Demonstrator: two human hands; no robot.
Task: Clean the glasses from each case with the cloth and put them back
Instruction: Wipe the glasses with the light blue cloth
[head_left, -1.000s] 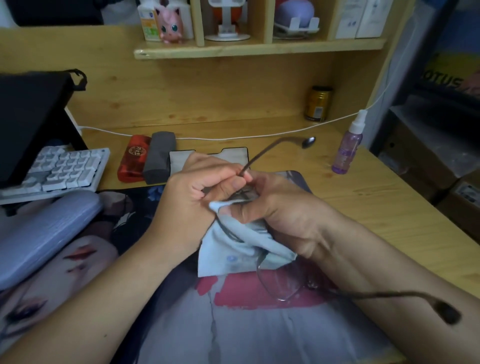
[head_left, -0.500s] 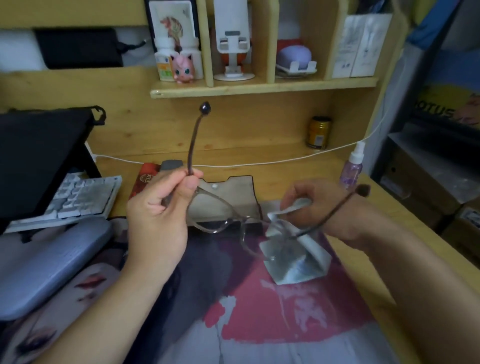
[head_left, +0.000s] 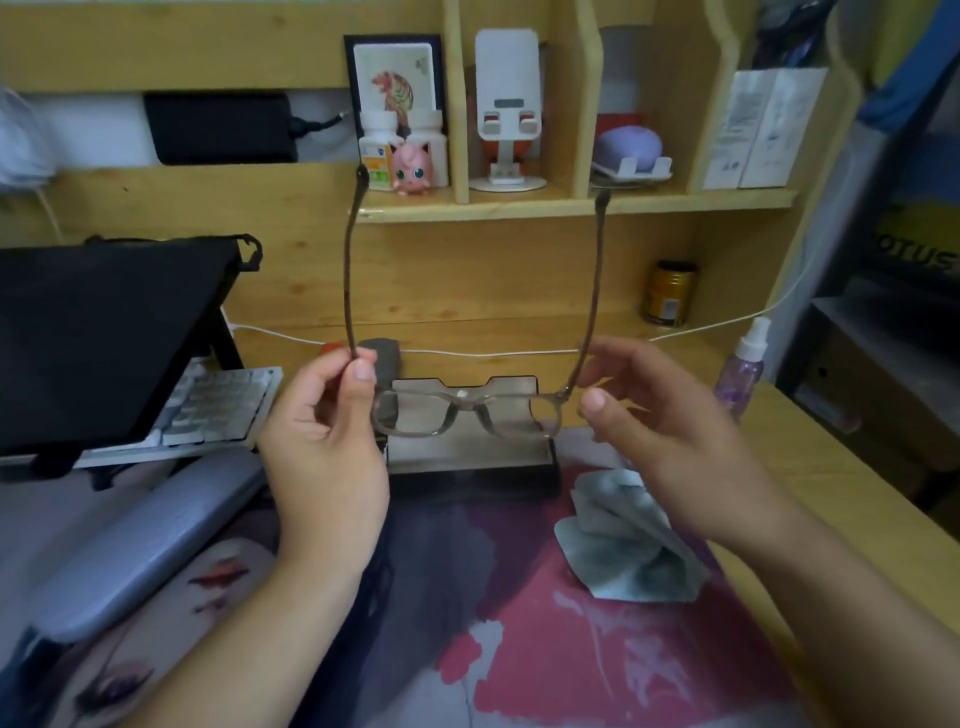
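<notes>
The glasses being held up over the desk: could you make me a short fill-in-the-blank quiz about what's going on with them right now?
1. The left hand pinches one ____ of the glasses.
2. The cloth lies crumpled on the desk mat, under the ____ hand.
3. Behind the glasses an open case is ____ of glasses.
4. The spray bottle stands at the desk's ____ side.

Missing words: temple arm; right; empty; right

Left hand (head_left: 324, 441), right hand (head_left: 670, 436) pinch glasses (head_left: 467, 413) temples; cloth (head_left: 631, 551) on mat.
</notes>
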